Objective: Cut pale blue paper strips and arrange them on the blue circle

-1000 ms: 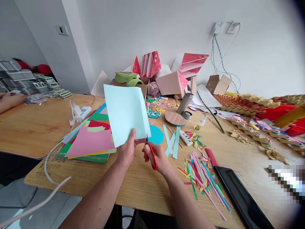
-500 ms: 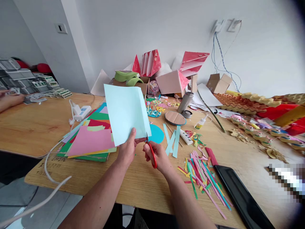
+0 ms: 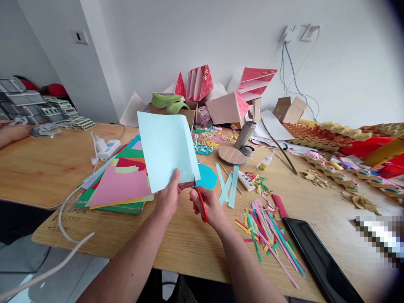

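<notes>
Your left hand is clamped on the light-blue sheet, raised above the table; your right hand grips the red-handled scissors, blades at the sheet's lower right corner. Pale blue strips lie beside the glue tube.
</notes>
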{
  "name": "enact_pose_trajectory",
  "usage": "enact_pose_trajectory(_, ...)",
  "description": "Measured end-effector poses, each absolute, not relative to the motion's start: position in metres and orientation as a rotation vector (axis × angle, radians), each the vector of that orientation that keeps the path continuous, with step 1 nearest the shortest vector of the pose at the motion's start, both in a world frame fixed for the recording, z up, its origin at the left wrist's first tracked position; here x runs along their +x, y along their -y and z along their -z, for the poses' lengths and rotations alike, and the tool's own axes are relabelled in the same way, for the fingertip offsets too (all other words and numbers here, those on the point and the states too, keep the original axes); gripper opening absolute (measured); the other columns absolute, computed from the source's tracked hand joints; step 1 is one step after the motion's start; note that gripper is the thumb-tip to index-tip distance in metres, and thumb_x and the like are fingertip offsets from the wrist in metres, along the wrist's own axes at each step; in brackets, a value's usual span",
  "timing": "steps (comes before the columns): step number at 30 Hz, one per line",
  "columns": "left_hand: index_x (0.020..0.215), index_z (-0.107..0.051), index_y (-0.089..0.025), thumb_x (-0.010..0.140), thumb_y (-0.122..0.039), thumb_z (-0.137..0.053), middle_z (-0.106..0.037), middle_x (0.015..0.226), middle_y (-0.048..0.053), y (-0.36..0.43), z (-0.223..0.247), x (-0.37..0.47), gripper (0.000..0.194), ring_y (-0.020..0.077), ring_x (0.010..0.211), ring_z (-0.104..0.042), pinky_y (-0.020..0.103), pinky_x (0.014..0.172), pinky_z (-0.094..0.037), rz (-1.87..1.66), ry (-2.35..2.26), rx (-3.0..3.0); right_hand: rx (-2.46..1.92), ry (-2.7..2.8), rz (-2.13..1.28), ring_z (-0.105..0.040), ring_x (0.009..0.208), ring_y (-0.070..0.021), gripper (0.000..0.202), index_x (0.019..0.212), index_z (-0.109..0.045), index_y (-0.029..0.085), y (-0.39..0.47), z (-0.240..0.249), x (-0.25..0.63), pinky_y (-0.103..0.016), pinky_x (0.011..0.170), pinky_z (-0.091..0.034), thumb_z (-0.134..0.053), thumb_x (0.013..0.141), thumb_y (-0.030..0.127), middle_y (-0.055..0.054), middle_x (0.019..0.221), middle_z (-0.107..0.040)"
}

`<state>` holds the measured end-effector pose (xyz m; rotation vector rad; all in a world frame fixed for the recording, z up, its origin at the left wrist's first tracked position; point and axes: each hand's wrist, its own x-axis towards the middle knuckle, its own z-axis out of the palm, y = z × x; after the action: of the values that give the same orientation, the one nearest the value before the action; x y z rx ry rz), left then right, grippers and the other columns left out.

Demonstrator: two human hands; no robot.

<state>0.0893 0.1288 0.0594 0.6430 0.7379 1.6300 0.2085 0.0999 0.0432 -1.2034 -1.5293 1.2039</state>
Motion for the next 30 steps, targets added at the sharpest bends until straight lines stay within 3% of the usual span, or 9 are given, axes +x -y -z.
enact_pose_trajectory(6, 0.106, -0.065, -0.015, 0.069, -0.044, -0.079, -0.073, 0.098, 0.009, -0.1294, -0.0579, 0.0884, 0.049, 0.0260, 0.087, -0.071, 0.038, 0.072, -0.060, -1.599, -0.699, 0.653, -1.209, 1.510, -1.199, -0.044, 0.041, -0.0083, 0.055, 0.066, -0.044, 0.021, -0.0993, -0.0447, 0.2068, -0.020, 0.039, -0.033, -0.054, 0.077, 0.074, 0.006, 0.048, -0.046)
enact_pose_trajectory(13, 0.115, -0.062, -0.017, 0.069, -0.043, -0.079, -0.073, 0.099, 0.009, -0.1288, -0.0593, 0.0891, 0.055, 0.0261, 0.087, -0.072, 0.038, 0.071, -0.060, -1.601, -0.706, 0.641, -1.242, 1.482, -1.203, -0.044, 0.039, -0.0076, 0.056, 0.066, -0.045, 0.021, -0.0972, -0.0437, 0.2062, -0.019, 0.036, -0.032, -0.054, 0.077, 0.074, 0.006, 0.047, -0.045)
enact_pose_trajectory(30, 0.121, -0.060, -0.022, 0.074, -0.040, -0.076, -0.067, 0.122, 0.009, -0.1283, -0.0589, 0.0879, 0.053, 0.0257, 0.105, -0.067, 0.037, 0.082, -0.058, -1.651, -0.727, 0.673, -1.278, 1.427, -1.172, -0.043, 0.036, -0.0072, 0.056, 0.064, -0.044, 0.021, -0.0968, -0.0414, 0.2033, -0.018, 0.034, -0.032, -0.056, 0.075, 0.074, 0.007, 0.046, -0.043)
